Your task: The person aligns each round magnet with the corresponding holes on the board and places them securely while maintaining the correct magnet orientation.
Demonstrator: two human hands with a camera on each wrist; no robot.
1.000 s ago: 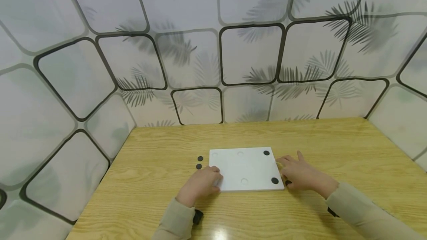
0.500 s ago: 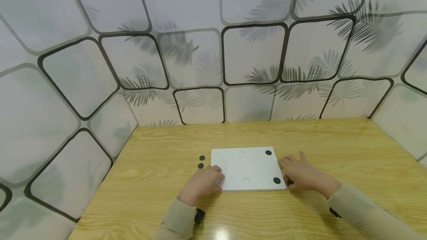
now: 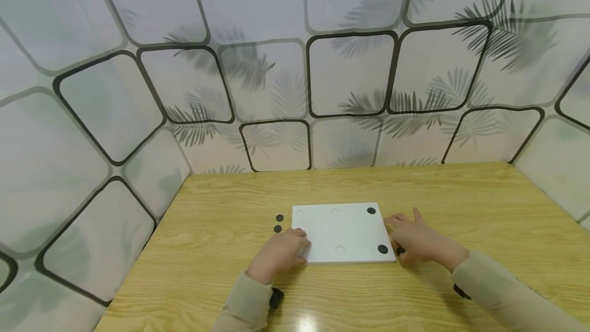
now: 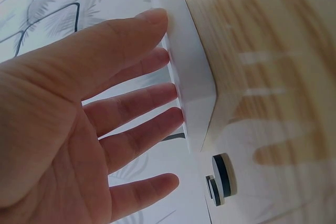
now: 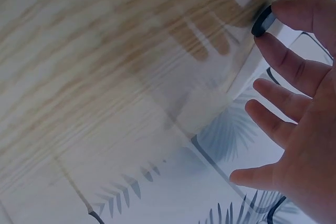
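Observation:
A white rectangular board [image 3: 350, 232] with shallow round recesses lies on the table. Two black discs sit at its right side, a far disc [image 3: 371, 210] and a near disc [image 3: 382, 249]. My left hand [image 3: 280, 252] rests its fingertips on the board's left edge, fingers spread and fairly straight in the left wrist view. Just off the board's right edge, my right hand [image 3: 418, 240] pinches another black disc [image 5: 264, 21] between thumb and index finger, its other fingers extended. The disc stands tilted, close to the tabletop. My left fingers hide the near-left corner area of the board.
Two more black discs, a far one [image 3: 279, 218] and a nearer one [image 3: 277, 228], lie on the table left of the board. The wooden table [image 3: 230, 193] meets a patterned wall [image 3: 272, 81] behind. Bare recesses [image 3: 340, 250] show on the board.
The whole view shifts slightly as the head moves. Both hands keep nearly the same places, and the right hand still pinches the disc beside the board.

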